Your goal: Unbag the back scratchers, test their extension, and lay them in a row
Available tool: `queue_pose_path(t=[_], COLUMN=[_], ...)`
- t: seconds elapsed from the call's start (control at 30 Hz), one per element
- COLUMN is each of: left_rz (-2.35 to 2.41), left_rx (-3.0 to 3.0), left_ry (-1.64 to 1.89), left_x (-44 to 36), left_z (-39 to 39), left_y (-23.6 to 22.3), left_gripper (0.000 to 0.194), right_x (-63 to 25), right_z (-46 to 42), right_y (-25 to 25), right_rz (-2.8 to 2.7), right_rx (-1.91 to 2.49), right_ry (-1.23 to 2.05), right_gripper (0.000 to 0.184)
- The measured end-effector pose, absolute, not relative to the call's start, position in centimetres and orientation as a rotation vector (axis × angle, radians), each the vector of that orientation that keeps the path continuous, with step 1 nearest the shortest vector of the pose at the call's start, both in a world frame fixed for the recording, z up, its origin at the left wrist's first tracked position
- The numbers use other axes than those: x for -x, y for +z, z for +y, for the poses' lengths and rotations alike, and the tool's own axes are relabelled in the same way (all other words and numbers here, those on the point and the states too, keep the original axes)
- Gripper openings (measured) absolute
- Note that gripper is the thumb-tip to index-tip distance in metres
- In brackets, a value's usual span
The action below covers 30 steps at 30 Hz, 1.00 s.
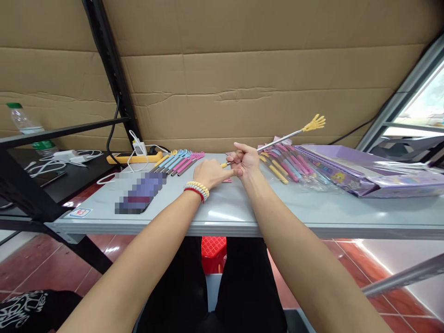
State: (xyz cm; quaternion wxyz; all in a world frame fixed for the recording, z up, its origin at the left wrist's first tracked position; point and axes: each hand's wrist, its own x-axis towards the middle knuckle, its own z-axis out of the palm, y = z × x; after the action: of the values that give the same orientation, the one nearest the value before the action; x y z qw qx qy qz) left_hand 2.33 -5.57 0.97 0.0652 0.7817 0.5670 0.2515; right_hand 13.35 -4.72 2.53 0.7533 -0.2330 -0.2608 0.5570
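Observation:
A telescopic back scratcher (pixel 281 139) is drawn out long, its silver rod slanting up to the right and ending in a yellow hand-shaped head (pixel 315 123). My right hand (pixel 247 163), palm turned up, has its fingers curled around the rod. Beside it my left hand (pixel 211 173) is closed at the yellow handle end, with its fingers largely hidden. To the left lies a row of shortened back scratchers (pixel 178 161) in yellow, blue and pink. On the right, more back scratchers (pixel 289 162) lie in clear plastic wrapping.
An open purple box (pixel 360 185) stands at the right. A pixelated phone-like object (pixel 142 192) lies at the left, near a yellow power strip (pixel 133 158) with white cables. Cardboard (pixel 243 74) backs the grey table (pixel 225 215). A bottle (pixel 29 127) stands far left.

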Motion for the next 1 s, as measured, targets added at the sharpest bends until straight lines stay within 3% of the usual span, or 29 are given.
queue_pose_path(t=[0.2,0.5,0.67,0.77,1.0], left_rz=[1.746,1.676,1.607,1.656,1.823], left_rx=[-2.389,-2.497,-2.223,-2.281,-2.438], left_ry=[0.764,0.753,1.088,1.053,0.731], left_x=[-2.6,0.4,2.9,2.7,2.3], left_z=[-5.3,-3.1,-1.2,-0.5,-0.4], left_y=[1.2,0.9,1.2,0.7,-0.9], left_gripper=[0.067,0.063,0.040,0.026,0.041], right_x=[-14.2,-19.0,-21.1,-19.3,-16.6], right_z=[-5.1,-5.4,-4.9,-4.5,-4.0], right_y=[3.4,3.4,2.6,2.3,1.8], right_rz=[-0.356,-0.269,-0.328,-0.398,-0.532], right_rx=[0.472,0.361,0.401,0.427,0.604], right_ry=[1.098,0.932,0.927,1.101,1.203], right_gripper=[0.044,0.031,0.038,0.042,0.052])
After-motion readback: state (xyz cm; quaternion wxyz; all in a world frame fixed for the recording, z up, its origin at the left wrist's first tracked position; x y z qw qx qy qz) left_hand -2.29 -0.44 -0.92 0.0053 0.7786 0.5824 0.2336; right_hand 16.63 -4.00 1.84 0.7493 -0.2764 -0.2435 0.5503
